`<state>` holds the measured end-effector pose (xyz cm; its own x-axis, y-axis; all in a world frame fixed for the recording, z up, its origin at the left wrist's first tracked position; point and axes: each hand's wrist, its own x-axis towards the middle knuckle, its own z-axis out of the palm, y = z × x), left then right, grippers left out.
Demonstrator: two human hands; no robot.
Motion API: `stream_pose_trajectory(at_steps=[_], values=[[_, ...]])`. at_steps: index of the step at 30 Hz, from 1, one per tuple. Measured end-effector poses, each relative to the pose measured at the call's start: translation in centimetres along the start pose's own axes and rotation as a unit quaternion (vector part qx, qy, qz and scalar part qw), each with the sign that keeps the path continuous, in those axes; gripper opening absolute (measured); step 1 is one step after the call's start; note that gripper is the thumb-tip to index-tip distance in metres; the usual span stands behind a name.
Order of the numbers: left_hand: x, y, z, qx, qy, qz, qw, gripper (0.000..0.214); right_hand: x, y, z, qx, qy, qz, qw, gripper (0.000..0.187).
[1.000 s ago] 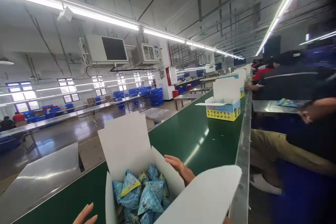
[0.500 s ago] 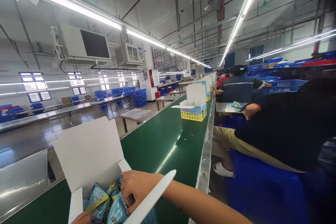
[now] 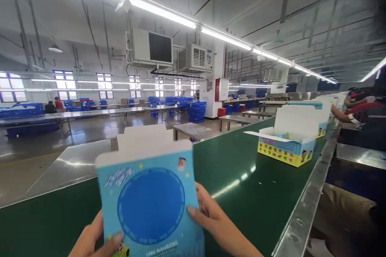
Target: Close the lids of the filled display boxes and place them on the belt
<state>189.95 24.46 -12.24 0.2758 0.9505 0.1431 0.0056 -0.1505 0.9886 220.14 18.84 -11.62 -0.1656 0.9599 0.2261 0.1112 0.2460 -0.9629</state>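
I hold a light blue printed carton upright in front of me over the green conveyor belt. Its face carries a dark blue circle and its white flaps stick up at the top. My left hand grips its lower left side, with a thumb on the front. My right hand clasps the right edge, fingers curled round it. What is inside the carton is hidden.
An open yellow and blue carton rides farther along the belt, with more behind it. Other people sit on the right by a steel rail and steel worktops. Steel tables and blue crates fill the hall at left.
The carton was open and showed blue packets with my right hand in it. Now its printed panel faces me and both hands hold its sides. My view has swung left.
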Motion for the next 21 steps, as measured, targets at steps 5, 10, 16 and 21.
stream_pose_trajectory(at_steps=[5,10,16,21], values=[[5.1,2.5,-0.4,-0.258,-0.029,-0.162,0.952,0.060,5.5,-4.1,2.7,-0.336,0.162,-0.090,0.923,0.092],[7.5,2.3,-0.3,-0.369,-0.091,-0.168,0.909,0.052,12.1,-5.9,4.2,-0.555,0.046,-0.227,0.799,0.059],[6.5,1.5,-1.7,-0.380,-0.113,-0.130,0.909,0.063,15.5,-4.7,6.2,-0.515,-0.046,-0.162,0.840,0.058],[5.7,1.7,-2.9,-0.363,-0.120,-0.141,0.913,0.059,17.0,-4.2,7.0,-0.480,-0.092,-0.140,0.861,0.050]])
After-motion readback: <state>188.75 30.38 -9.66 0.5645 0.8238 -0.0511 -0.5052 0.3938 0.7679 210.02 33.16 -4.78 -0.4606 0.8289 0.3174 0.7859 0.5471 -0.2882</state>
